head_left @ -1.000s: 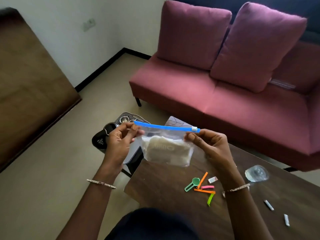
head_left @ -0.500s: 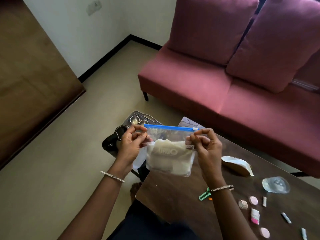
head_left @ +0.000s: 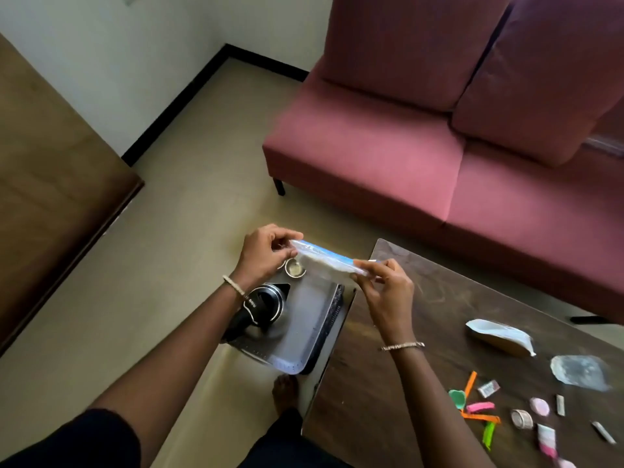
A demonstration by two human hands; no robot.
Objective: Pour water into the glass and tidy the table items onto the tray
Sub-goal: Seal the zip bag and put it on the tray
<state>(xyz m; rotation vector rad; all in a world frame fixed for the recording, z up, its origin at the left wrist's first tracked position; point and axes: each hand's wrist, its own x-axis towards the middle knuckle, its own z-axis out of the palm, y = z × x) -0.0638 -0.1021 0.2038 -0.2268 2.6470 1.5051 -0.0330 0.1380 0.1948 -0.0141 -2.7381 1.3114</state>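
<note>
I see left hand [head_left: 266, 249] pinching left end of zip bag [head_left: 326, 258], thumb and fingers curled close; right hand [head_left: 386, 288] pinching right end, same narrow pinch; bag stretched between 2 hands, tilted almost flat, blue strip along far edge, blurred, contents I cannot tell; bag held above far part of steel tray [head_left: 307, 329], just left of table [head_left: 422, 315]; black jug [head_left: 263, 305] and small steel cup [head_left: 294, 267] on tray; coloured clips [head_left: 479, 407] near right on table, well apart from hands
</note>
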